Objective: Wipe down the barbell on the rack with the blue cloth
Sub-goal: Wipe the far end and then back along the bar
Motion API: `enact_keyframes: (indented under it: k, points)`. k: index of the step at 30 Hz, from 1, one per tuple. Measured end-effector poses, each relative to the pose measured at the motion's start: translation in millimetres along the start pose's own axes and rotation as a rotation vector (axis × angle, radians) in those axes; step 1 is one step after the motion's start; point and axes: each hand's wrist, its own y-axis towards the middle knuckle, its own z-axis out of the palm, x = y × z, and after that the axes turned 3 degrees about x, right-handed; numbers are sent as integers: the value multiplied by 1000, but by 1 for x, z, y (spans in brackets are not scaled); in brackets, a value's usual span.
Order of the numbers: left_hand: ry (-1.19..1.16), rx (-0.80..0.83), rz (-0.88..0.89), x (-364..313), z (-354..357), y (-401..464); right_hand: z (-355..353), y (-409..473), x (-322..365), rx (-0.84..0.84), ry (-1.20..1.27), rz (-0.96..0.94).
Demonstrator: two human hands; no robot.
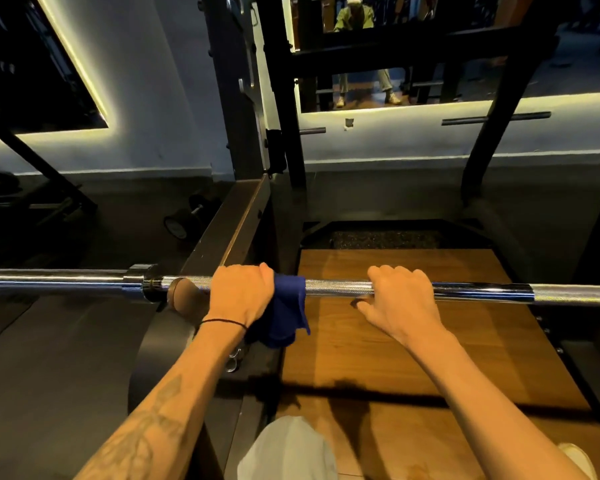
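A chrome barbell (340, 287) runs across the view at waist height, its left part resting on the rack's hook (184, 292). My left hand (241, 292) grips the bar with the blue cloth (286, 310) wrapped round it; the cloth's loose end hangs below the bar to the right of my fist. My right hand (400, 296) grips the bare knurled bar a little to the right of the cloth, fingers curled over the top.
The black rack uprights (284, 109) stand behind the bar, with a mirror (378, 64) on the wall showing a person's reflection. A wooden platform (413, 341) lies under the bar. Dumbbells (187, 220) sit on the dark floor at the left.
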Motion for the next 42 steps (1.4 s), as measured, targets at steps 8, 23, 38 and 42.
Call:
enact_keyframes:
  k: [8,23,38,42]
  points:
    - [-68,-130,62,-78,-17,-13,-35,69,5,949,322,3]
    - [108,62,252,-5,-10,3,-10,46,4,465,139,-88]
    - [-57,-78,179,-82,-36,-3,-5,16,15,64,-45,-91]
    - [-133,-188,226,-80,-30,-5,-2,12,15,5,-75,-114]
